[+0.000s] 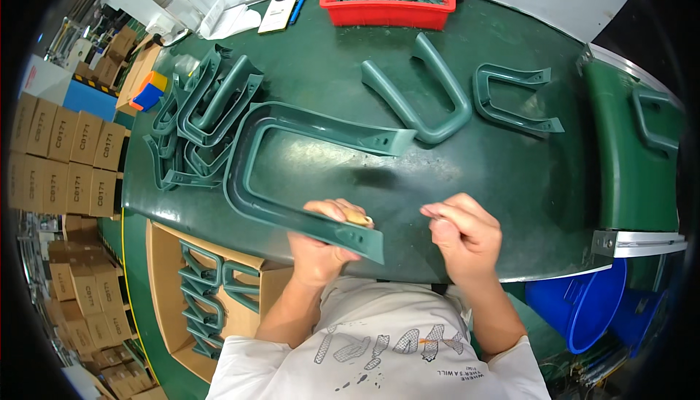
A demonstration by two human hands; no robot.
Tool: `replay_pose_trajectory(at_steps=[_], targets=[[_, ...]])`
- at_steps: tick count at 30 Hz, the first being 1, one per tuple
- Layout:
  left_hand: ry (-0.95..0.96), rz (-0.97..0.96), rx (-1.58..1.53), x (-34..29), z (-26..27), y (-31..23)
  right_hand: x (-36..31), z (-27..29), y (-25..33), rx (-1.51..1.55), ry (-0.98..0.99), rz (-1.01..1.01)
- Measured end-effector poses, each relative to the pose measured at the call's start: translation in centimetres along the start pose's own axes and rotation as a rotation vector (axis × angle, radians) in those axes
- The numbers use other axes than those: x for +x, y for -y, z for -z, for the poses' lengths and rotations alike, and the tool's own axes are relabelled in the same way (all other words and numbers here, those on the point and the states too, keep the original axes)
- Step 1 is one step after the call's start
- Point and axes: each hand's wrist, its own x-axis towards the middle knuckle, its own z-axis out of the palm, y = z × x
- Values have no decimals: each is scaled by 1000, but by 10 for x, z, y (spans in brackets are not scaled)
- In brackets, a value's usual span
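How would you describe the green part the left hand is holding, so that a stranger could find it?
On the dark green table, look at the near edge, where the left hand holds one end of a large green U-shaped frame. Unlike the stacked frames at left, it lies alone and is the only one held.

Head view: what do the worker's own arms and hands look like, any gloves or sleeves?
Both hands are bare, no gloves: left hand, right hand. The forearms are uncovered, with no watch, bands or rings that I can make out. Short white sleeves begin near the elbows, part of a white T-shirt with a dark patterned print across the chest.
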Motion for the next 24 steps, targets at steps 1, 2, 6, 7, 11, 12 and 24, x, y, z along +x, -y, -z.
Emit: replay_pose_trajectory(at_steps=[1,2,6,7,11,12,24], targets=[[0,13,-9,1,4,-1,-1,4,4,96,92,-124],[-1,25,-19,2,6,-2,-2,7,9,192,185,-249],[48,50,-70,5,5,0,-4,6,11,327,447,-545],[58,55,-77,5,4,1,-3,6,10,334,508,-583],[46,67,-56,5,0,0,0,6,7,302,536,-618],[45,72,-53,5,0,0,-1,6,7,297,552,-602],[21,68,-99,4,4,5,-9,4,5,253,664,-321]])
